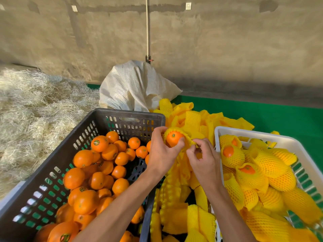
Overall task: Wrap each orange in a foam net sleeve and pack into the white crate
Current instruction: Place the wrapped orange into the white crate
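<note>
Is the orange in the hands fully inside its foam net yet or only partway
Only partway. The orange shows bare at its stem end while the foam net sleeve rings it; left hand grips it, right hand pinches the net.

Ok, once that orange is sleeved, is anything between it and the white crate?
Nothing visible blocks it. The orange, held by both hands, sits just left of the white crate, whose top is open; wrapped fruit already fills much of it.

Left hand (161, 151) grips orange (173, 137); right hand (204, 159) pinches foam net sleeve (189, 142) over it.
</note>
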A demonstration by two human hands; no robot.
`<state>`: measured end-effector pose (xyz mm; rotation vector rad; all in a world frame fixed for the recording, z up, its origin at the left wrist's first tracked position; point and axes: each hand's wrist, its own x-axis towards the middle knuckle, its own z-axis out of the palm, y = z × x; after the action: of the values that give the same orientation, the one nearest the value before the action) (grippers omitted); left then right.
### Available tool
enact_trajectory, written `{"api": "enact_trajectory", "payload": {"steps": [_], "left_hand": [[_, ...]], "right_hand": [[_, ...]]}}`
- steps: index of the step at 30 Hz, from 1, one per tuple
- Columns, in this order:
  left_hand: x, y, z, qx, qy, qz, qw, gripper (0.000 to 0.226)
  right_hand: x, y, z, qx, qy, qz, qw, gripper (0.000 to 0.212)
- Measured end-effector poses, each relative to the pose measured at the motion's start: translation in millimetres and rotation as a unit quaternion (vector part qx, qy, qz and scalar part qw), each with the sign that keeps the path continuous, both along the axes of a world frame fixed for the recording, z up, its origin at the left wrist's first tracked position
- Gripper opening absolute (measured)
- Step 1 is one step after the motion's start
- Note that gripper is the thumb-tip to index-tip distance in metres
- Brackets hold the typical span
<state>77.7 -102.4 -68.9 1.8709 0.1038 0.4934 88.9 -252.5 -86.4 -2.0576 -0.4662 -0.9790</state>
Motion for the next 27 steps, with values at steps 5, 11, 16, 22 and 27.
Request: {"api": "enact_trajectory", "payload": {"steps": [5, 11, 16, 22, 27], "left_hand": [[-2, -2, 2, -0.007, 0.014, -0.027, 1.000, 0.066], [0, 3, -1, 0.032, 0.050, -0.080, 0.995, 0.056], [0, 3, -4, 0.078, 0.057, -0.110, 0.989, 0.081], [0, 2, -1, -0.004, 0.003, -0.013, 1.000, 0.057], [0, 5, 0, 0.034, -0.012, -0.013, 0.999, 0.068]], "right_hand": [[-8, 12, 0, 0.043, 0.115, 0.026, 0.992, 0.030], [-7, 9, -12, 0.031, 0.288, 0.088, 0.953, 0.046], [-6, 9, -12, 0.043, 0.293, 0.086, 0.951, 0.047], [-10, 11, -6, 0.041, 0.205, 0.057, 0.976, 0.045], [-9, 12, -11, 0.140, 0.275, 0.142, 0.940, 0.066]]}}
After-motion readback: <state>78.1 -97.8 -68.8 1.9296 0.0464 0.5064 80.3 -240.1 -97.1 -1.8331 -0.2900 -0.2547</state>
